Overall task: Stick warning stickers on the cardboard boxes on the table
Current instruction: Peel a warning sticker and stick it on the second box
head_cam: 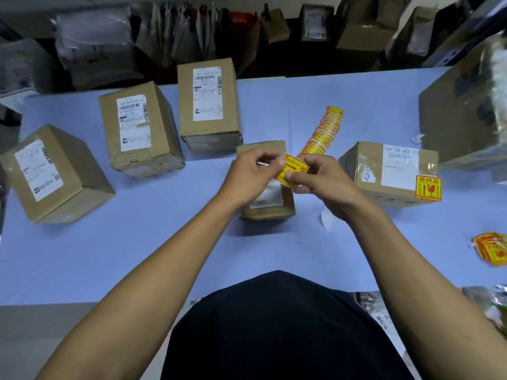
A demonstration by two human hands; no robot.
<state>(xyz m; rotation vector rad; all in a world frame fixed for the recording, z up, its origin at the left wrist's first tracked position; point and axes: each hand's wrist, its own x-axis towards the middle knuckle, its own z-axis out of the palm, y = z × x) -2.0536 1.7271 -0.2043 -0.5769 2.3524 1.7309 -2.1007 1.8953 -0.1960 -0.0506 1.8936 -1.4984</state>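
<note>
Both hands meet above the small cardboard box (pixel 265 187): the left hand (pixel 251 174) and right hand (pixel 319 176) pinch the yellow warning sticker (pixel 292 171) between thumbs and fingertips, its sticker strip (pixel 325 130) trailing beyond the box over the blue table (pixel 153 242).

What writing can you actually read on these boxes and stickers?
"15H-159-K02-17", last digits unsure: white label on the right box.
"易碎品": yellow warning sticker on that box's corner.
"100 1953 00 771", roughly: label on the far middle box.
Other box labels, the sticker strip and the sticker held by both hands: too blurred.
</note>
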